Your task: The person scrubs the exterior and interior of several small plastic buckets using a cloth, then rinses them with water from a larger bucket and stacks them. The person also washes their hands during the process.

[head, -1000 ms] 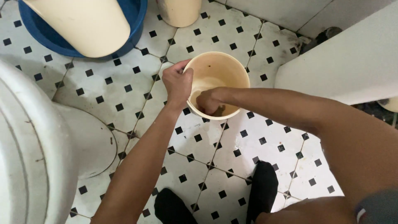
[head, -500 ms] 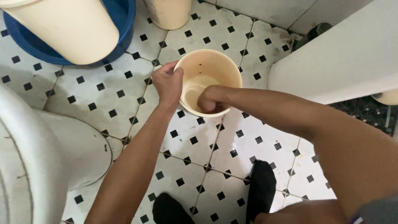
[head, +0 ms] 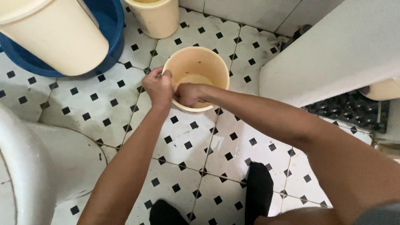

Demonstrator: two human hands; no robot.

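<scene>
Head view looks straight down on a tiled floor, white with small black diamonds, where a small cream bucket stands far from the person, about in the middle of the scene. The left hand is at the left side of the bucket's rim, and its fingers are closed around the rim there, so this hand holds the bucket. The right hand goes over the near edge of the rim and down inside the bucket; its fingers are curled together in a loose fist against the near inner wall, but I cannot tell if they have hold of anything, because the inside of the fist is hidden. The two hands are just beside each other, almost touching. Inside the bucket the bottom looks darker yellow. To the far left a large cream bucket lies in a blue basin, and one more cream bucket stands beside the basin, far from the small one. At the near left is a white toilet. On the right a white ledge rises, with a black mat beside it. Two feet in black socks stand on the floor at the near edge.
</scene>
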